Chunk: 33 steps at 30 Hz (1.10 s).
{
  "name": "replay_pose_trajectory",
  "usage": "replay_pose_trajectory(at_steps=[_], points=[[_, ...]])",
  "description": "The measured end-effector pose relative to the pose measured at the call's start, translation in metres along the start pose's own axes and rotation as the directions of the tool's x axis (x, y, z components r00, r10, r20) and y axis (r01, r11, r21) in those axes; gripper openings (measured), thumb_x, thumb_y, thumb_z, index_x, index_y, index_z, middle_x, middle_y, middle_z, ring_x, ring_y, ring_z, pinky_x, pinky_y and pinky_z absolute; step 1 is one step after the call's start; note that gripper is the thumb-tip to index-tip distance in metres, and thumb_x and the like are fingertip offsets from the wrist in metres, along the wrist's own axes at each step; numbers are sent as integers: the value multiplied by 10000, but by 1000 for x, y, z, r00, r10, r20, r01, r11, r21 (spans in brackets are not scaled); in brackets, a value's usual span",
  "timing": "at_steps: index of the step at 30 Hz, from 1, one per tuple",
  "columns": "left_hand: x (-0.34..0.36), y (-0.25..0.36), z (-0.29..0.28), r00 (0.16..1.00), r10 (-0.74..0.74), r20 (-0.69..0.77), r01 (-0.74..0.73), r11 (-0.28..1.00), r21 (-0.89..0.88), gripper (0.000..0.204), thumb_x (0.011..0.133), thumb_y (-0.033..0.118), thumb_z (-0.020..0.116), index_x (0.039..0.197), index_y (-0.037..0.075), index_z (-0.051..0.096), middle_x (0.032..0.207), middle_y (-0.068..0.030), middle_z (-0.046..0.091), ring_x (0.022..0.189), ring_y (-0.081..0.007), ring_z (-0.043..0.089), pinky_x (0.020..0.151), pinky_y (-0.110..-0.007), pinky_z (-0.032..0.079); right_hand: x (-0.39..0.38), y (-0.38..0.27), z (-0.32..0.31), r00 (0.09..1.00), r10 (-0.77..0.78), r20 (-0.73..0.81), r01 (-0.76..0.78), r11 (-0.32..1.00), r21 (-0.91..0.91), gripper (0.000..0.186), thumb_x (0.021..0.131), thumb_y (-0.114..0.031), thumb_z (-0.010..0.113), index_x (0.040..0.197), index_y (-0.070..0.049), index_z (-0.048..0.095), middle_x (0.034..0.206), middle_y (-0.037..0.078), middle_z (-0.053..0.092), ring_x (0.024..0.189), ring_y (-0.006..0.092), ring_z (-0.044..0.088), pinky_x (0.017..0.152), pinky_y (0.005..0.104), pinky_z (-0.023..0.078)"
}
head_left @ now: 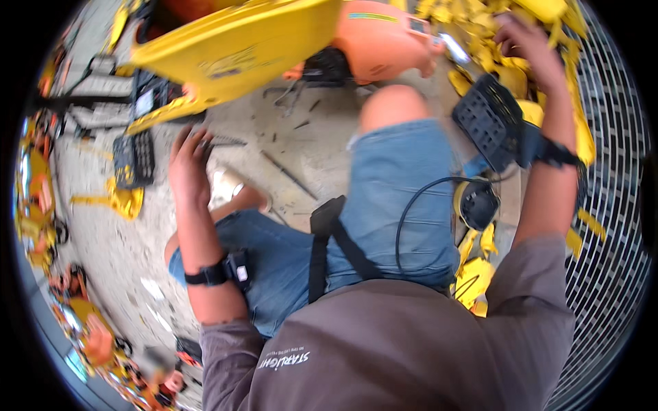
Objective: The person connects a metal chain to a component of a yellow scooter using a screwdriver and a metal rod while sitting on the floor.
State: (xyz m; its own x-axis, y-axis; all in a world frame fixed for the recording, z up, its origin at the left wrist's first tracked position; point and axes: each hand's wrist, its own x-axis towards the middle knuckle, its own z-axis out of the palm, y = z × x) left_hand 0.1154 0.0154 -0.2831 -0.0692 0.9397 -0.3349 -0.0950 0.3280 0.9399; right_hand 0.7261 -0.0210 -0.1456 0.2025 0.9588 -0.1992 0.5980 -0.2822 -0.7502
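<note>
My left hand [190, 164] hangs over the floor with its fingers curled. A slim dark tool [228, 141] with a pointed end sticks out from beside the fingertips; its kind is blurred. Just ahead stands a large yellow plastic shell [240, 51], tilted, with an orange rounded machine housing [380, 41] to its right. My right hand [524, 44] is stretched out far right above a heap of yellow plastic pieces [507, 75]. Its fingers look apart with nothing seen in them, though motion smears them.
A black grid-faced part [488, 113] lies near my right forearm, and a round black part [478, 204] beside my thigh. A long thin rod [288, 175] rests on the floor. Metal mesh [617, 178] lines the right side. More yellow and orange parts [96, 329] line the left.
</note>
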Motion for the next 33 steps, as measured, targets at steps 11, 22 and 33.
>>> replay_pose_trajectory(at_steps=[11, 22, 33], points=[[-24, -21, -11, 976, -185, -111, 191, 981, 42, 465, 1001, 64, 465, 1443, -63, 397, 1199, -160, 602, 1079, -240, 610, 989, -349, 504, -128, 363, 298, 577, 656, 486, -535, 754, -382, 464, 896, -402, 620, 1076, 18, 699, 930, 160, 710, 802, 256, 692, 684, 401, 561], [-26, -20, 49, 918, -351, -187, 347, 936, -56, 492, 1072, 329, 432, 1426, -12, 418, 1156, -148, 577, 1053, -253, 570, 1002, -376, 478, -97, 387, 460, 636, 768, 81, -744, 637, -199, 485, 893, -432, 651, 910, 47, 721, 953, 283, 701, 989, 429, 669, 874, 490, 525], [-33, 30, 70, 985, -170, -40, 150, 940, -306, 525, 1058, 403, 415, 1413, 16, 426, 1223, -185, 627, 1118, -296, 637, 1052, -400, 462, -72, 378, 419, 673, 621, 401, -578, 780, -238, 447, 841, -377, 609, 790, 55, 712, 738, 201, 694, 600, 293, 679, 551, 417, 509]])
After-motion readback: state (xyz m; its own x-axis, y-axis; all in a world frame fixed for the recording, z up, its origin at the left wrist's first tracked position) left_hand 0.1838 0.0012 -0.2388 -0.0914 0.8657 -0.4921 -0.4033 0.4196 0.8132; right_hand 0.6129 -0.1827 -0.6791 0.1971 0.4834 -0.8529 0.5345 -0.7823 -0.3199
